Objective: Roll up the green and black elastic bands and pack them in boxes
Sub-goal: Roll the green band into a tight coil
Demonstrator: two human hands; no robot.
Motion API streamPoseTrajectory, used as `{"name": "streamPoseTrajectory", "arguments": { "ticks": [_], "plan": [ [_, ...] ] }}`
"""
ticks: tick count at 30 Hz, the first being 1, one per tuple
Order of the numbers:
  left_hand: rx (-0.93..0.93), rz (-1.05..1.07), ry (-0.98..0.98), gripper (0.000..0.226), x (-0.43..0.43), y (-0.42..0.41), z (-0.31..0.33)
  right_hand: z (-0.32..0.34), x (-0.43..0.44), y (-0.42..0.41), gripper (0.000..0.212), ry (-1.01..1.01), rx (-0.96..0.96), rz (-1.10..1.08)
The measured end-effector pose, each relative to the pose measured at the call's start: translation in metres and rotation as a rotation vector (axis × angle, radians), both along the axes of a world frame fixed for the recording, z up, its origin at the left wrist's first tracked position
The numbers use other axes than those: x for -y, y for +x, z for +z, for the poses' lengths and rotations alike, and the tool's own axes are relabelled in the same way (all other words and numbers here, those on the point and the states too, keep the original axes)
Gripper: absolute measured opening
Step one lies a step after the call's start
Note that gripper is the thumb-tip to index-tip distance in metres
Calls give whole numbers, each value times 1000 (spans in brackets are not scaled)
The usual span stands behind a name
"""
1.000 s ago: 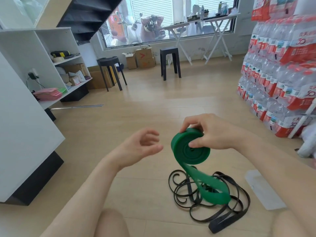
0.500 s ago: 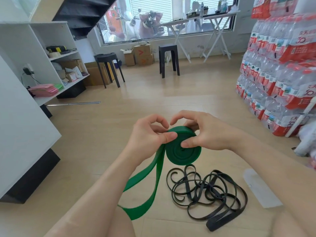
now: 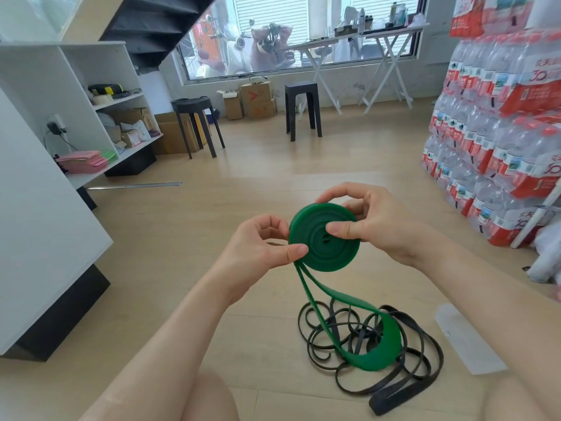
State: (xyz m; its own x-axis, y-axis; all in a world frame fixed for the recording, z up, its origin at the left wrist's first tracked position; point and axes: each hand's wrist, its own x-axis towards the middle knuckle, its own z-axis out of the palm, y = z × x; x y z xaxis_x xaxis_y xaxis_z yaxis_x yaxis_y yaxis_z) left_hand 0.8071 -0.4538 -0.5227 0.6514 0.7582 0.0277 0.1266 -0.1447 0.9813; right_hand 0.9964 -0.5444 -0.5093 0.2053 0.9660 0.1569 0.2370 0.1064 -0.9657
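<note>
Pale wood floor [image 3: 258, 183] under you, and the black band [image 3: 425, 354] lies tangled on it. Your right hand [image 3: 376, 226] pinches the green band [image 3: 324, 238] roll, thumb on its face. Your left hand [image 3: 261, 247] nips its edge, and the loose tail drapes down onto the black coils.

Bright daylight from the window [image 3: 303, 34], soft shadows, wide-angle bending at edges

One wide-angle camera rides on my head, facing forward and down. It looks close over my forearms at my left hand [image 3: 258, 244] and right hand [image 3: 376, 226], the green band [image 3: 318, 255] mid-frame, floor [image 3: 273, 183] and window [image 3: 303, 34] well beyond.
</note>
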Motion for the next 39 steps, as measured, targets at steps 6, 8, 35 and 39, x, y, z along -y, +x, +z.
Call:
{"name": "streamPoseTrajectory", "arguments": {
  "ticks": [6, 8, 35, 39],
  "plan": [
    [36, 120, 82, 26, 3, 5, 4, -3, -2, -6, 34, 41, -167, -59],
    [95, 155, 54, 24, 3, 7, 4, -3, -3, -8, 35, 55, -239, -72],
    [-352, -20, 474, 36, -1, 1, -1, 0, -4, -31, 32, -111, 704, 31],
    [-207, 32, 350, 28, -5, -2, 2, 1, -3, -23, 27, -85, 501, 18]
  ]
}}
